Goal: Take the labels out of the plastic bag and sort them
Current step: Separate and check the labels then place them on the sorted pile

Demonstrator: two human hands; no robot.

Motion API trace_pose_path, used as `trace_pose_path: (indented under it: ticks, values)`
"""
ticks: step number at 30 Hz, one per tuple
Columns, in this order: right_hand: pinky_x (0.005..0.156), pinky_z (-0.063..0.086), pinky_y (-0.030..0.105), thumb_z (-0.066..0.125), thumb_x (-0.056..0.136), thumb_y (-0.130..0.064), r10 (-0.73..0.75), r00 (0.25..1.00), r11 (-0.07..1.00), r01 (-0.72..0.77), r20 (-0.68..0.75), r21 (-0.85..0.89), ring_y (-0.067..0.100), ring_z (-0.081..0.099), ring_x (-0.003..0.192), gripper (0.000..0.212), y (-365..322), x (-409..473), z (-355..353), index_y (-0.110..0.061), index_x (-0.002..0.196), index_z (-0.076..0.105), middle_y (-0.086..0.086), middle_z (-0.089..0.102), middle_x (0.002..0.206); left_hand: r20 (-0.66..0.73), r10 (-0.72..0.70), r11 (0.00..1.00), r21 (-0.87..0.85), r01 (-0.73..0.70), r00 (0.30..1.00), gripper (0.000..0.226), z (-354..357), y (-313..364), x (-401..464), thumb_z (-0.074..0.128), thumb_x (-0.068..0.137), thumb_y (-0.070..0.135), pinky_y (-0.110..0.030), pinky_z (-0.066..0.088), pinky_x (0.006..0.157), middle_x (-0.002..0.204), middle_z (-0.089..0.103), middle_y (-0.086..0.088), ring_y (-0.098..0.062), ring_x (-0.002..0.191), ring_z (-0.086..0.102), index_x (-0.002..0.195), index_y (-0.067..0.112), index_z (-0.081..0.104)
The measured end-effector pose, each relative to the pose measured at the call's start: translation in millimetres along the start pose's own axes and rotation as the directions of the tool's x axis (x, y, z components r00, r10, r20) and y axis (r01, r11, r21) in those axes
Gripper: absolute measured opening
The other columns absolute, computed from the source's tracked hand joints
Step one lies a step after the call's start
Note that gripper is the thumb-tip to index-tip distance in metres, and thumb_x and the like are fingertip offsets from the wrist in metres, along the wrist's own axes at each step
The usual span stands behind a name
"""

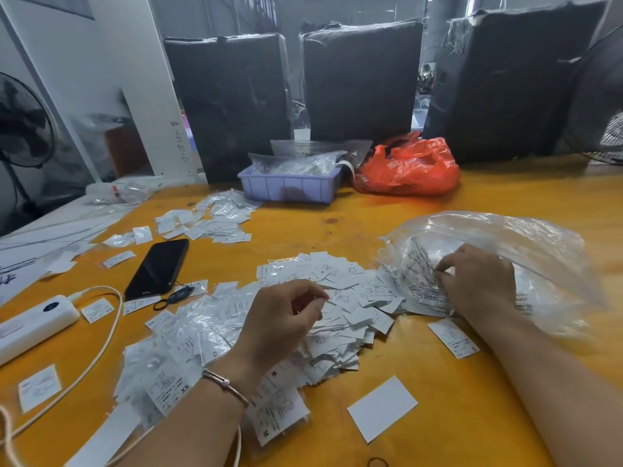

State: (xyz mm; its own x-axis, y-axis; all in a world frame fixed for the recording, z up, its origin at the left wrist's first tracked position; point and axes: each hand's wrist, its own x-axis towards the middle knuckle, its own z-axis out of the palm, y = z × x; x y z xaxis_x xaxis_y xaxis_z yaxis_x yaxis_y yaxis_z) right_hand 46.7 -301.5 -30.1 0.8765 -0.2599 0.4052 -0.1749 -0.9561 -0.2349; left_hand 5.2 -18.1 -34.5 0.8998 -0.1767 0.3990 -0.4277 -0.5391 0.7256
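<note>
right hand (pixel 478 284) is reaching into the plastic bag (pixel 526 257), fingers curling round labels inside; left hand (pixel 286 318) is pinching one above the loose pile (pixel 337 298) beneath it; much emptied, sorting barely begun, i'd say

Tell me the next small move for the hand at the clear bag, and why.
Probably draw the right hand back out of the clear plastic bag with the labels it pinches and drop them on the loose pile: printed labels still show inside the bag, and its mouth faces that pile.
</note>
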Motion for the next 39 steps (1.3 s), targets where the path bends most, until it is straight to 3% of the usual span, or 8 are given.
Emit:
trace_pose_path:
  ticks: [8, 17, 21, 26, 29, 33, 35, 39]
  values:
    - [0.079, 0.040, 0.035, 0.063, 0.088, -0.029, 0.013, 0.998, 0.998, -0.010, 0.054, -0.056, 0.027, 0.057, 0.106, 0.025, 5, 3, 5, -0.023, 0.112, 0.067, 0.002, 0.065, 0.113, -0.013, -0.017, 1.000, 0.002, 0.017, 1.000, 0.011, -3, -1, 2, 0.068, 0.089, 0.009, -0.032, 0.059, 0.066, 0.069, 0.072, 0.005, -0.005, 0.066, 0.068, 0.092, 0.016, 0.076]
    - [0.069, 0.038, 0.030, 0.065, 0.087, -0.019, 0.037, 0.999, 0.990, -0.036, -0.011, 0.136, 0.028, 0.061, 0.089, 0.008, 4, 1, 1, -0.022, 0.090, 0.072, 0.004, 0.068, 0.097, -0.003, -0.020, 1.000, 0.003, 0.020, 1.000, 0.010, -1, -1, 1, 0.068, 0.089, 0.011, -0.035, 0.059, 0.065, 0.069, 0.072, 0.006, -0.006, 0.066, 0.068, 0.092, 0.017, 0.076]
    - [0.066, 0.036, 0.031, 0.070, 0.083, -0.011, 0.003, 0.978, 0.981, 0.038, -0.208, 0.189, 0.035, 0.059, 0.090, 0.002, 0, -5, -3, -0.011, 0.083, 0.072, 0.010, 0.067, 0.093, -0.008, -0.016, 1.000, 0.004, 0.016, 1.000, 0.011, -2, 0, 1, 0.068, 0.089, 0.011, -0.034, 0.059, 0.065, 0.068, 0.072, 0.007, -0.005, 0.065, 0.068, 0.091, 0.017, 0.076]
    - [0.056, 0.040, 0.027, 0.075, 0.079, -0.006, -0.078, 0.901, 0.929, 0.221, -0.426, 0.296, 0.030, 0.059, 0.058, 0.008, -15, -17, -16, -0.008, 0.074, 0.068, 0.004, 0.059, 0.063, -0.014, -0.014, 1.000, -0.005, 0.014, 1.000, 0.011, -3, 1, 0, 0.068, 0.089, 0.012, -0.031, 0.058, 0.064, 0.071, 0.072, 0.008, -0.004, 0.067, 0.068, 0.091, 0.018, 0.076]
    - [0.053, 0.050, 0.034, 0.076, 0.079, -0.008, -0.150, 0.912, 0.822, 0.329, -0.382, 0.465, 0.023, 0.060, 0.054, 0.012, -32, -30, -25, -0.007, 0.074, 0.065, -0.001, 0.064, 0.064, -0.009, 0.023, 1.000, 0.006, -0.023, 1.000, 0.010, -3, 3, 1, 0.072, 0.088, 0.018, -0.015, 0.051, 0.061, 0.081, 0.071, 0.014, -0.001, 0.076, 0.065, 0.095, 0.023, 0.075]
    - [0.050, 0.048, 0.023, 0.075, 0.079, -0.008, -0.299, 0.954, 0.366, 0.145, -0.031, 0.919, 0.016, 0.061, 0.052, 0.011, -60, -52, -30, -0.006, 0.075, 0.065, 0.007, 0.068, 0.065, 0.117, 0.013, 0.994, -0.111, 0.000, 0.993, 0.045, -2, 9, 2, 0.076, 0.082, 0.041, -0.013, 0.052, 0.077, 0.112, 0.067, 0.017, 0.004, 0.102, 0.062, 0.124, 0.031, 0.063]
    - [0.050, 0.047, 0.020, 0.074, 0.080, -0.009, -0.404, 0.912, 0.307, 0.059, 0.074, 0.950, 0.017, 0.064, 0.054, 0.011, -69, -61, -25, -0.004, 0.078, 0.065, 0.006, 0.070, 0.067, 0.176, 0.021, 0.988, -0.155, 0.007, 0.984, 0.051, 0, 12, 2, 0.077, 0.080, 0.041, -0.019, 0.055, 0.082, 0.113, 0.069, 0.016, 0.002, 0.105, 0.063, 0.128, 0.032, 0.060]
    - [0.052, 0.049, 0.022, 0.073, 0.082, -0.016, -0.429, 0.896, 0.301, 0.022, 0.115, 0.954, 0.020, 0.069, 0.062, 0.013, -74, -65, -19, -0.005, 0.083, 0.066, 0.006, 0.072, 0.071, 0.144, 0.024, 0.988, -0.152, -0.002, 0.989, 0.020, 2, 11, 2, 0.077, 0.083, 0.016, -0.024, 0.057, 0.071, 0.083, 0.074, 0.007, -0.008, 0.079, 0.070, 0.102, 0.023, 0.073]
